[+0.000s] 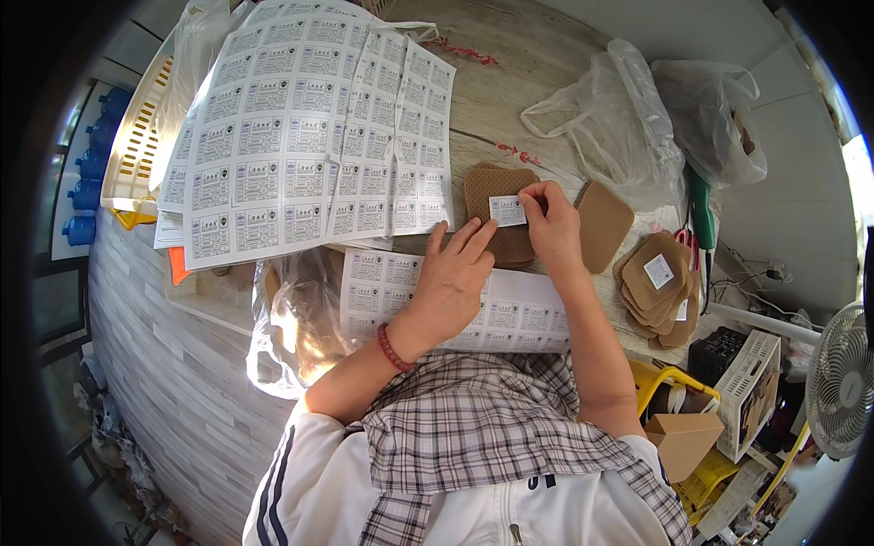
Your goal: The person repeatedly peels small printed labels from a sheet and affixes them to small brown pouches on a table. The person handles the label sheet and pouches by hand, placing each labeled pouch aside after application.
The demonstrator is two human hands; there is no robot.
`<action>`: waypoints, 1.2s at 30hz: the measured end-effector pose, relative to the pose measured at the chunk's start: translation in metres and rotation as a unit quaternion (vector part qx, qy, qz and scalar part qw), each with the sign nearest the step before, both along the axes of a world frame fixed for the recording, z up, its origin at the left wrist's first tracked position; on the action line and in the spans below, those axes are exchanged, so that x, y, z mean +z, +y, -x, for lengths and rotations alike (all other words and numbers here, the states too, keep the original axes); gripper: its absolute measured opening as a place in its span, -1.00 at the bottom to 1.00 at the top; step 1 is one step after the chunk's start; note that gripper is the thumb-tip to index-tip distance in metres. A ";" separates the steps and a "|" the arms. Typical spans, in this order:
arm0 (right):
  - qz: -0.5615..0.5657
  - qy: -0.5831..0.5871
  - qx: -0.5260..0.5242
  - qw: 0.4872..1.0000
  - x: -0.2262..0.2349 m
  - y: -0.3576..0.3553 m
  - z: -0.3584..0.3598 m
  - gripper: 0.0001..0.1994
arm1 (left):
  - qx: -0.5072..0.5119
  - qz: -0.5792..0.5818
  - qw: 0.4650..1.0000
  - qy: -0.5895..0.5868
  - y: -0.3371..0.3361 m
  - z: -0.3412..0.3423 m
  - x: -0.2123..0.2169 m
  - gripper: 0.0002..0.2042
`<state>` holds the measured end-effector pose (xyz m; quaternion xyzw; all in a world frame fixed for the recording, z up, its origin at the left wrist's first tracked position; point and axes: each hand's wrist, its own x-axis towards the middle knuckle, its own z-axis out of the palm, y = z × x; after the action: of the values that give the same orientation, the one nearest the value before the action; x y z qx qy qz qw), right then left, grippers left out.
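Note:
A small white printed label (507, 210) lies on a brown textured pad (490, 182), which rests on other brown pads. My right hand (553, 232) pinches the label's right edge between thumb and fingertips. With its fingers stretched out, my left hand (453, 282) touches the pad at the label's left side and holds nothing. Under my left hand and wrist, a sheet of labels (382, 273) spreads across the table's near edge and my lap; its right part is blank backing. Another brown pad (604, 227) lies just right of my right hand.
Larger label sheets (273, 118) cover the table's left side, beside a cream plastic basket (137, 136). To the right are stacked pads with labels (654, 278), red-handled scissors (689, 246) and a green-handled tool (699, 209). Clear plastic bags (610, 127) lie behind; a fan (847, 382) stands far right.

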<state>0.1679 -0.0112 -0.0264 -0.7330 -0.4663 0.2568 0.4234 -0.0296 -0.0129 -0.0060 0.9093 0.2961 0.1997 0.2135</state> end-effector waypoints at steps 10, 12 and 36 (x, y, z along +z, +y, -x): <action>-0.072 -0.211 0.039 0.974 -0.010 -0.007 0.008 -0.79 | 0.015 -0.001 1.000 0.027 -0.003 -0.003 0.004 -0.91; -0.055 -0.196 0.005 0.979 -0.004 -0.007 0.014 -0.72 | 0.014 0.000 0.999 0.031 -0.003 -0.003 0.003 -0.91; -0.206 -0.309 -0.005 0.928 -0.015 0.000 -0.003 -0.83 | 0.000 -0.004 1.000 0.009 -0.005 -0.001 -0.002 -0.95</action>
<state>0.1708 -0.0108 -0.0409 -0.6752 -0.6128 -0.0866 0.4014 -0.0282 -0.0183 -0.0079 0.9121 0.2969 0.1922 0.2071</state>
